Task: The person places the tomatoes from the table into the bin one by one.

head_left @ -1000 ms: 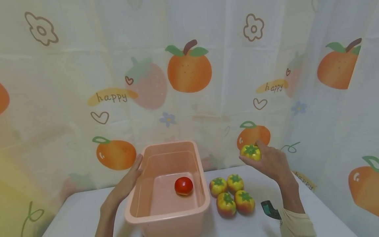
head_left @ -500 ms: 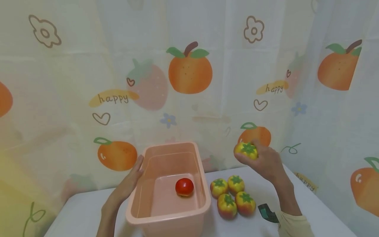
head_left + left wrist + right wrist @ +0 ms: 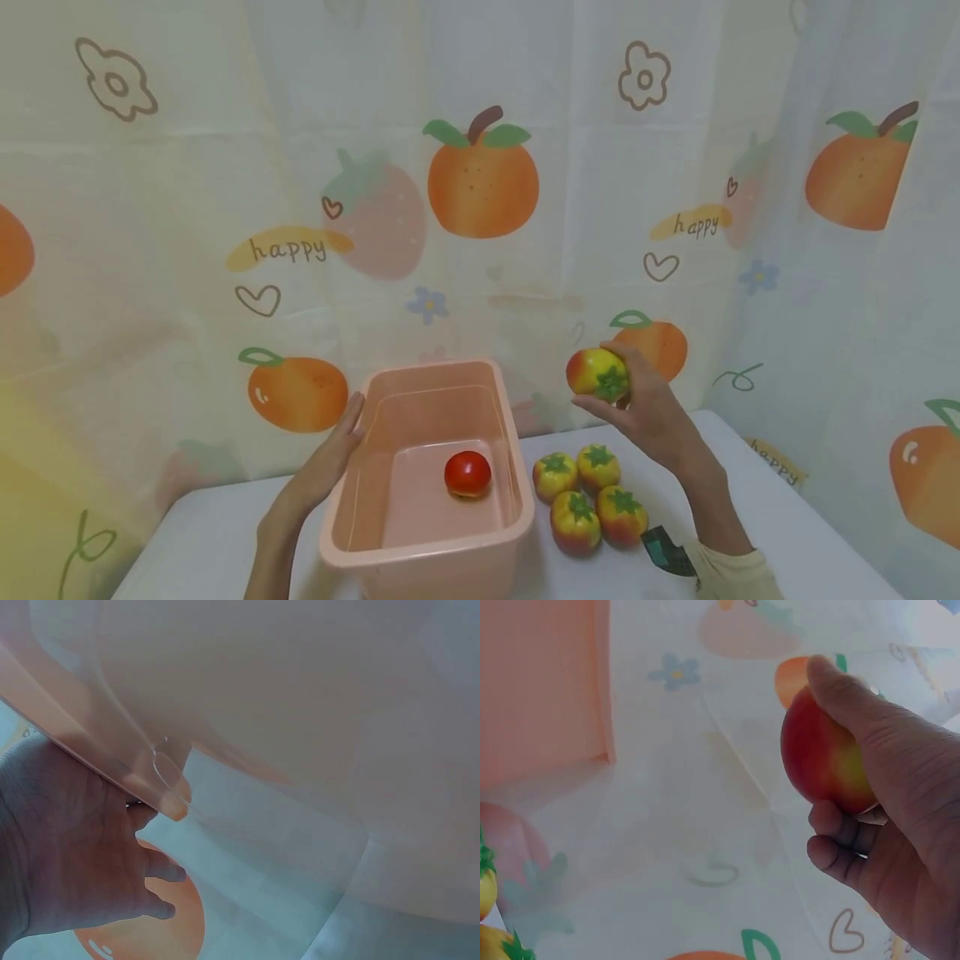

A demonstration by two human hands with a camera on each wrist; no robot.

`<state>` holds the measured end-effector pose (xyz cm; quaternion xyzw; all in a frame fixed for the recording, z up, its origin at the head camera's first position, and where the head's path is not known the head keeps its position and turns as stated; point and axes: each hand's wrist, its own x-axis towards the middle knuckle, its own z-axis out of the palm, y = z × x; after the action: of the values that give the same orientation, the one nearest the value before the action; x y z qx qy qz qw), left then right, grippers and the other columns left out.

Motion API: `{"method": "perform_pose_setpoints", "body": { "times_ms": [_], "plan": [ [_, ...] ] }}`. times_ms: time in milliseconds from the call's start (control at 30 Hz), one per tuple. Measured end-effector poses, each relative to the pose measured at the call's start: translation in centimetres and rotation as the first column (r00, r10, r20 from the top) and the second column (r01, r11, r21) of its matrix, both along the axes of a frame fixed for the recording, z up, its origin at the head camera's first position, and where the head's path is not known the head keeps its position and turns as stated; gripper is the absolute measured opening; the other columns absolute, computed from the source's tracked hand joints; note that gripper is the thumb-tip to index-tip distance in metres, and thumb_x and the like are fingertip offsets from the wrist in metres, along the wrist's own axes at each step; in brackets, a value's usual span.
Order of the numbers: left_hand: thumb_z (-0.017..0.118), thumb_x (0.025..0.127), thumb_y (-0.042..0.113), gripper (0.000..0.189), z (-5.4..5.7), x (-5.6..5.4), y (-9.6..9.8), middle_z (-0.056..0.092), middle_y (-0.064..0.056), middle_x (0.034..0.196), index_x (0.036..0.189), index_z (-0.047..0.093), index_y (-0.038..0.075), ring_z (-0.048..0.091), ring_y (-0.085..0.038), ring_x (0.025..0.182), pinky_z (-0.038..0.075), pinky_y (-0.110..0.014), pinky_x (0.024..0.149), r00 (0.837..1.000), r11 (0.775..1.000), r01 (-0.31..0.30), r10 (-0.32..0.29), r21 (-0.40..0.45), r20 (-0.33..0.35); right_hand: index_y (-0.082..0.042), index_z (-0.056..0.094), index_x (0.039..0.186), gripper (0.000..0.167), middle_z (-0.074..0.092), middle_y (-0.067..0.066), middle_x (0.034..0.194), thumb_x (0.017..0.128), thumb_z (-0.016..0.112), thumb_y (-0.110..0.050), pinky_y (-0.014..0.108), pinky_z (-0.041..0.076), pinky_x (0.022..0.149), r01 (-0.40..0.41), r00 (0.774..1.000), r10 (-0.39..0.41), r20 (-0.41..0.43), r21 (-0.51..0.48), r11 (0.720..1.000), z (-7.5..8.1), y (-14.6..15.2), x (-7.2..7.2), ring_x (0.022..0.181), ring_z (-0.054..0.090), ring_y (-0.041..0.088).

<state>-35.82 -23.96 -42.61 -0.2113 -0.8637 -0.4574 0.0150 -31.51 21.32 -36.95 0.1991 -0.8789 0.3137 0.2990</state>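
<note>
Right hand has a yellow-and-red fruit pinched between thumb and fingers, up in the air to the right of the pink bin and not over it. Left hand isn't gripping anything as far as I can see, just mostly straight fingers against the bin's left side. Progress-wise, I'd call it early days: one red fruit sits inside the bin, one's in hand, and four fruits like the held one are bunched on the white table just beside the bin.
</note>
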Motion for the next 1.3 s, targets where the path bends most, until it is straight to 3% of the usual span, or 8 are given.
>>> {"method": "perform_pose_setpoints", "body": {
  "times_ms": [133,333,567,867,1033,1167,1300],
  "plan": [
    [0.031,0.113,0.031,0.066,0.1,0.0,0.0,-0.004,-0.026,0.175,0.167,0.008,0.001,-0.003,-0.055,0.160,0.001,-0.081,0.120,1.000,1.000,-0.005,0.005,-0.004,0.000,-0.009,0.046,0.149,0.081,0.061,0.006,0.127,0.083,0.090,-0.026,0.022,0.057,0.075,-0.049,0.995,0.053,-0.084,0.045,0.998,0.0,-0.9,0.1,0.101,0.055,0.012],
    [0.030,0.113,0.031,0.065,0.1,0.1,0.0,-0.004,-0.026,0.175,0.166,0.008,0.000,-0.003,-0.055,0.160,0.001,-0.080,0.121,1.000,1.000,-0.009,0.009,-0.016,-0.001,-0.011,0.045,0.151,0.083,0.059,0.002,0.131,0.082,0.091,-0.020,0.027,0.062,0.087,-0.113,0.983,0.127,-0.135,0.102,0.988,-0.1,-2.3,0.0,0.112,0.056,0.011],
    [0.030,0.114,0.030,0.065,0.1,0.1,0.0,-0.005,-0.025,0.175,0.167,0.007,0.001,-0.004,-0.055,0.160,0.000,-0.080,0.121,1.000,1.000,-0.010,0.011,-0.013,0.022,-0.011,0.039,0.154,0.085,0.057,0.002,0.132,0.084,0.086,-0.014,0.029,0.063,0.094,-0.229,0.970,0.236,-0.060,0.110,0.967,-0.5,-4.5,0.3,0.113,0.059,0.011],
    [0.031,0.113,0.025,0.063,0.1,0.2,0.0,-0.004,-0.028,0.174,0.166,0.008,-0.003,-0.003,-0.056,0.159,0.000,-0.079,0.122,1.000,1.000,0.000,0.000,-0.014,0.006,-0.012,0.035,0.157,0.082,0.057,0.003,0.145,0.092,0.081,-0.028,0.034,0.061,0.101,-0.317,0.945,0.307,0.112,0.087,0.944,-1.0,-7.6,1.4,0.120,0.063,0.015],
    [0.031,0.113,0.025,0.063,0.0,0.1,0.0,-0.003,-0.028,0.174,0.165,0.009,-0.003,-0.002,-0.056,0.159,0.001,-0.079,0.122,1.000,1.000,0.001,-0.001,-0.017,-0.004,-0.010,0.037,0.160,0.084,0.056,0.007,0.153,0.094,0.077,-0.041,0.046,0.053,0.113,-0.285,0.957,0.271,0.107,0.148,0.947,-1.4,-9.0,1.5,0.135,0.058,0.023],
    [0.031,0.113,0.025,0.064,0.0,0.1,0.0,-0.004,-0.028,0.174,0.166,0.008,-0.003,-0.003,-0.056,0.159,0.000,-0.079,0.121,1.000,1.000,0.011,-0.011,-0.010,-0.006,-0.010,0.035,0.162,0.087,0.059,0.005,0.145,0.093,0.076,-0.043,0.039,0.056,0.108,-0.281,0.960,0.270,0.077,0.200,0.939,-2.2,-9.9,1.4,0.126,0.055,0.019],
    [0.031,0.113,0.026,0.064,0.1,0.2,0.0,-0.003,-0.027,0.175,0.166,0.008,-0.002,-0.002,-0.056,0.160,0.001,-0.080,0.121,1.000,1.000,0.006,-0.006,-0.010,-0.006,-0.011,0.031,0.164,0.089,0.060,0.003,0.143,0.094,0.074,-0.045,0.037,0.055,0.107,-0.331,0.943,0.313,0.111,0.237,0.913,-2.9,-10.9,1.4,0.119,0.050,0.015]
  ]
}}
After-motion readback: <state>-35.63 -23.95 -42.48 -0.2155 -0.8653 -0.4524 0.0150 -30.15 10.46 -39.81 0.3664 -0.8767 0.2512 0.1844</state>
